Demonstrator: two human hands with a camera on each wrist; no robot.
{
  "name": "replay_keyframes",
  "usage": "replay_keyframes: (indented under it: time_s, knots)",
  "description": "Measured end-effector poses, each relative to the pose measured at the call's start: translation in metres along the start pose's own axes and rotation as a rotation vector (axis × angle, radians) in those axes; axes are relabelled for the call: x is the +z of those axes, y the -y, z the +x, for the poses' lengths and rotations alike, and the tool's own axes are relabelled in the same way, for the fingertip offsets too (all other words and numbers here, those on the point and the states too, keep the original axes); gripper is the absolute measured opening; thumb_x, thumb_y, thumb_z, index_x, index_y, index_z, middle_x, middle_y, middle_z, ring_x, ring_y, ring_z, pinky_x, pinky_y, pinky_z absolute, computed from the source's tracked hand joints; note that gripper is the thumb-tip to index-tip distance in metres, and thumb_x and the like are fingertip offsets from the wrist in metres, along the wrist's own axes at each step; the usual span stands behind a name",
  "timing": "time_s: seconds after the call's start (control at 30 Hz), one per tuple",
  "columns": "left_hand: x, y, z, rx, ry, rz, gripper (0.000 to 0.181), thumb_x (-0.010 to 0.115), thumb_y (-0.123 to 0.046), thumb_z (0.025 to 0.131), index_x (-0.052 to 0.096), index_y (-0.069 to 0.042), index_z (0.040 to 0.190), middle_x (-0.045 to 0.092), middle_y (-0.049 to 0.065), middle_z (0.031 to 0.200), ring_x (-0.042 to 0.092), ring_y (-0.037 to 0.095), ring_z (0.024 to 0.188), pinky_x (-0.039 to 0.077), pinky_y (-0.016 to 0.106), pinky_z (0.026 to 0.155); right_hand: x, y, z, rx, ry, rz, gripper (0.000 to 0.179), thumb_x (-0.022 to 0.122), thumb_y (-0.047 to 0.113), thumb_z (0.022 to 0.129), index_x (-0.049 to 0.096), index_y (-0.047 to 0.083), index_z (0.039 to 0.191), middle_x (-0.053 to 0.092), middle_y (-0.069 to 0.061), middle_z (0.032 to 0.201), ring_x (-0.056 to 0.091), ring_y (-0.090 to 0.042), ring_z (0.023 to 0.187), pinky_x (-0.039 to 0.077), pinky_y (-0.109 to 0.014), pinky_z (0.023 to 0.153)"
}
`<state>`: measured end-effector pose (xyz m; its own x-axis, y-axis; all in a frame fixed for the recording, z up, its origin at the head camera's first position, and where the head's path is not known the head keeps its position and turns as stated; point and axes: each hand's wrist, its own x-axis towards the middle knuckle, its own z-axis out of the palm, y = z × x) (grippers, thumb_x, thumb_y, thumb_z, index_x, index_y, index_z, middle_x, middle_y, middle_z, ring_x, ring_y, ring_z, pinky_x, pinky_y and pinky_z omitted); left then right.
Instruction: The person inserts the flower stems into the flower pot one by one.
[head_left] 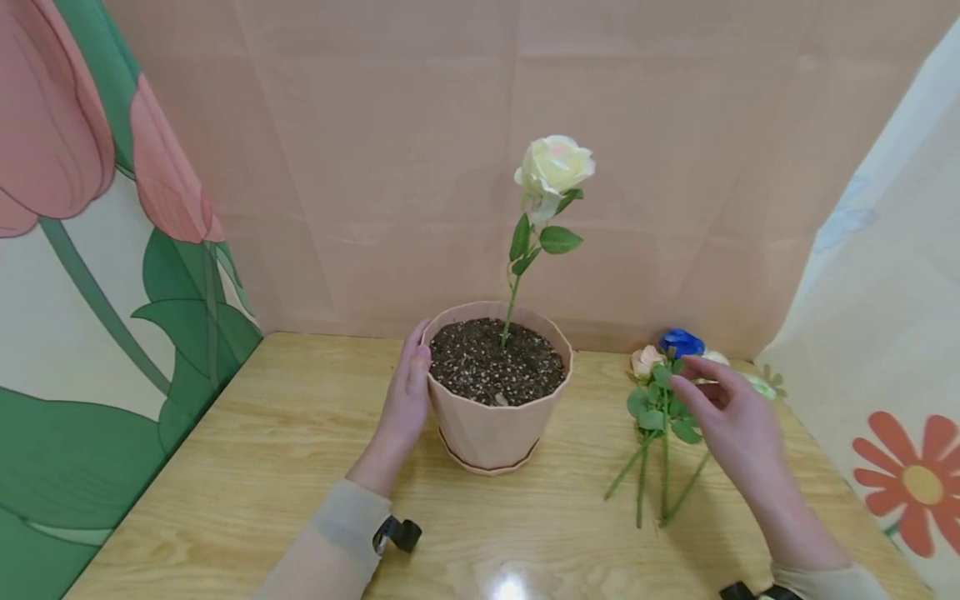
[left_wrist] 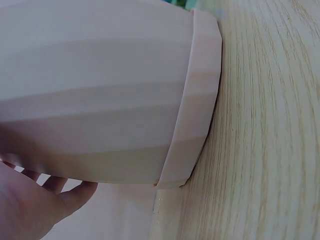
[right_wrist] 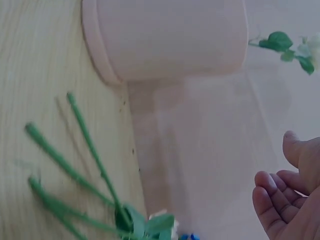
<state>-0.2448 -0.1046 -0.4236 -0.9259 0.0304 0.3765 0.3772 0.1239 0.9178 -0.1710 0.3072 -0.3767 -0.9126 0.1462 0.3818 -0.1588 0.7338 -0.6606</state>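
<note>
A pale pink flowerpot [head_left: 491, 433] filled with dark soil [head_left: 480, 362] stands on a matching saucer [head_left: 491, 469]. From the soil rises a single cream-white artificial rose [head_left: 555, 171] with green leaves, its stem leaning slightly right. My left hand [head_left: 405, 400] rests against the pot's left side, fingers near the rim. To the right lies a bunch of artificial roses: a blue one [head_left: 682, 342], a peach one [head_left: 647, 360] and a pale one [head_left: 716, 357] partly behind my right hand [head_left: 738, 417]. That hand hovers over their leaves, fingers loosely bent and holding nothing.
The wooden table [head_left: 262, 442] ends at a plain pinkish backdrop [head_left: 375, 167] behind the pot. A tulip-printed panel [head_left: 75, 292] borders the left, and a panel with a red flower print [head_left: 911, 483] the right. Cut stems [head_left: 664, 467] point toward the front edge.
</note>
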Motion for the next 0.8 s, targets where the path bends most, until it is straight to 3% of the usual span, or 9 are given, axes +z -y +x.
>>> replay_keyframes:
  time_s: [0.3,0.53,0.8]
  knots:
    - [0.000,0.000,0.000,-0.010,0.001,0.010,0.056,0.028,-0.046,0.120,0.032,-0.030,0.174,0.034,0.003,0.178,0.033,0.032,0.162,0.025,0.064,0.130,-0.009,-0.029,-0.002,0.042,0.055,-0.079,0.064,0.068,0.046,0.111,0.059,0.000,0.156,0.070,-0.022,0.137,0.055,0.016,0.095,0.050,-0.014,0.068]
    - [0.000,0.001,0.001,-0.011,-0.002,0.007,0.056,0.028,-0.045,0.120,0.033,-0.028,0.174,0.035,0.004,0.177,0.033,0.032,0.162,0.025,0.063,0.130,-0.002,-0.057,0.001,0.067,0.089,-0.114,0.066,0.065,0.048,0.112,0.060,-0.003,0.153,0.072,-0.026,0.133,0.067,-0.013,0.098,0.054,-0.022,0.064]
    - [-0.001,0.000,0.000,0.001,0.003,0.007,0.056,0.028,-0.044,0.121,0.033,-0.028,0.174,0.035,0.004,0.178,0.032,0.030,0.162,0.025,0.061,0.131,0.010,-0.084,0.002,0.100,0.145,-0.114,0.073,0.060,0.054,0.112,0.056,-0.004,0.156,0.071,-0.025,0.136,0.073,-0.039,0.110,0.056,-0.026,0.069]
